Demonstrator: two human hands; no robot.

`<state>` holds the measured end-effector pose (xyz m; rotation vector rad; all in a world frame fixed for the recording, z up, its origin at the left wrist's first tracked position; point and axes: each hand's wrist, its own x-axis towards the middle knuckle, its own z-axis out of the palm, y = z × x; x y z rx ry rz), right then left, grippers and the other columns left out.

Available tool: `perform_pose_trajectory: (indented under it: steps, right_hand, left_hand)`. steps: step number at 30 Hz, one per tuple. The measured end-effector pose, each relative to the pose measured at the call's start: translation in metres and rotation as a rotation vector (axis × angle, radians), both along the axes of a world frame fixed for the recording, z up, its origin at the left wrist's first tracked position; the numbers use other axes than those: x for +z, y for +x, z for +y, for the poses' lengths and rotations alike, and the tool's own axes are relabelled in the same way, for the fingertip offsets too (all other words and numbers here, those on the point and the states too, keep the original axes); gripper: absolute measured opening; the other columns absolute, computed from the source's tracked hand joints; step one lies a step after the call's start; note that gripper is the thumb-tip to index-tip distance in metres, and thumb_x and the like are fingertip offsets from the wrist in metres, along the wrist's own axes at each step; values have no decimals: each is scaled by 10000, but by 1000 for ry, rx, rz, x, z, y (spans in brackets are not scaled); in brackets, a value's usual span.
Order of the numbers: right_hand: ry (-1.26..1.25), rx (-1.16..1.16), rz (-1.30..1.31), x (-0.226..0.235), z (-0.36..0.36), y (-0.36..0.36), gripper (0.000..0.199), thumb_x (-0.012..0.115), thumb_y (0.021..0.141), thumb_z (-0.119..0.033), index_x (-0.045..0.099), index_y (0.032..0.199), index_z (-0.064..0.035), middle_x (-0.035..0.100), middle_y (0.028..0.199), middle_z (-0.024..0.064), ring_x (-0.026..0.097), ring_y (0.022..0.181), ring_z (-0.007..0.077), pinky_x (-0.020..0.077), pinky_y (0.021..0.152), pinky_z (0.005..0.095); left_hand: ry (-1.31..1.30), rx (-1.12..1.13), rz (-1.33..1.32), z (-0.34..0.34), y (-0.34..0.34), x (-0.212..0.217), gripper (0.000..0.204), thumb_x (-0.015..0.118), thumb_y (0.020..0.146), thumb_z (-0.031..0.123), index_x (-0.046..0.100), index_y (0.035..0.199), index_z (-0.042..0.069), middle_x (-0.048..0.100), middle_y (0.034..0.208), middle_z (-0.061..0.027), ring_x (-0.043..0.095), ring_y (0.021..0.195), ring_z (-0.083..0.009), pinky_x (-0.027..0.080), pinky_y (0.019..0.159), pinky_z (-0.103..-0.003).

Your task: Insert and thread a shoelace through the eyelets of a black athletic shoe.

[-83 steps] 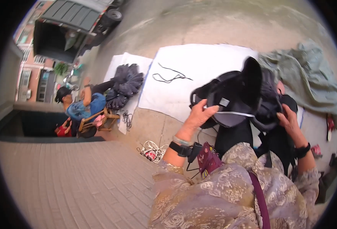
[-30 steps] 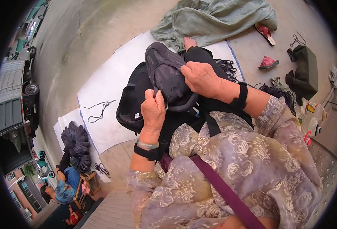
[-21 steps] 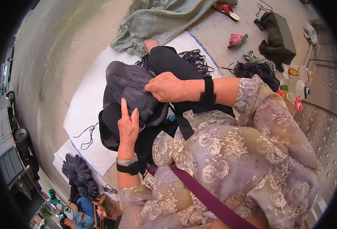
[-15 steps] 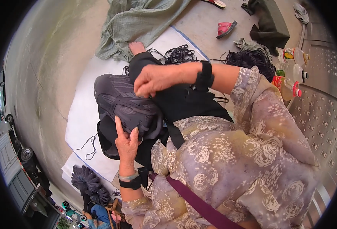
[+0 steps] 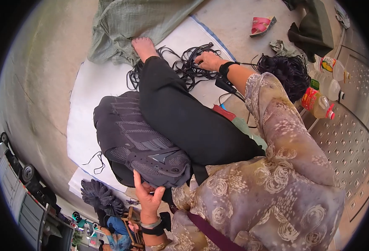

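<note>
Across my lap lies a stack of dark grey mesh shoe uppers (image 5: 128,121), with the nearest upper (image 5: 163,165) closest to my body. My left hand (image 5: 148,198) grips the lower edge of this nearest upper, index finger along its outside and thumb apart; its other fingers are partly hidden. Beyond my black-trousered leg, my right hand (image 5: 209,61) is at a loose tangle of black shoelaces (image 5: 188,69), its fingertips closed among the strands. How many laces it holds is too small to tell.
A white sheet (image 5: 84,113) with a blue edge lies under my bare foot. To the right are a large bundle of black laces (image 5: 282,73), plastic bottles (image 5: 316,102) and a pink sandal (image 5: 261,26). Grey-green cloth (image 5: 117,33) lies ahead. Stacked dark pieces (image 5: 103,196) and a person (image 5: 117,232) are at lower left.
My right hand has moved from above the shoe uppers, forward and right, to the lace tangle. My left hand keeps its hold on the nearest upper. The view has shifted.
</note>
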<state>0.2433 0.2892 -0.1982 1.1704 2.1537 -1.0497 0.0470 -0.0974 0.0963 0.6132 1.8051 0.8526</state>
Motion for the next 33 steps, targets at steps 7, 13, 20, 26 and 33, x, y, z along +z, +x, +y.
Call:
perform_pose_trajectory:
  steps: [7,13,20,26,33]
  right_hand:
    - [-60,-333,-27,-9,-5,-14,262,617,753,-306,627,973,-164,628,993,80,565,1014,241,436,853,377]
    - [22,-333,727,64,-19,-52,70,546,769,-105,570,813,-56,555,645,41,513,605,130,418,566,274]
    - [-99,214,935,252,-92,-73,105,499,803,-6,563,886,6,546,664,41,505,579,95,398,530,233]
    - [-20,687,1224,315,-151,-100,184,483,741,109,539,876,-4,551,687,97,540,562,228,417,536,278]
    - [-77,6,1339,307,-51,-43,187,460,894,-20,525,1067,5,518,964,40,474,802,71,391,777,203]
  left_hand:
    - [138,12,-27,4,8,-7,975,727,759,284,53,1395,-19,588,1042,-201,627,863,-221,517,657,-268]
    - [98,-45,184,-11,-7,-25,928,737,737,262,144,1400,-5,605,675,-68,596,607,-113,462,528,-228]
    - [213,-126,623,25,-39,-19,680,751,671,293,468,1212,-4,576,656,-97,566,526,-233,446,486,-300]
    - [958,-38,160,108,-5,-41,817,628,660,1,193,1352,-12,544,1161,-170,541,1063,-234,397,928,-334]
    - [843,-95,-183,104,6,-16,221,605,775,47,522,966,-29,520,583,-28,446,563,-46,382,519,-235]
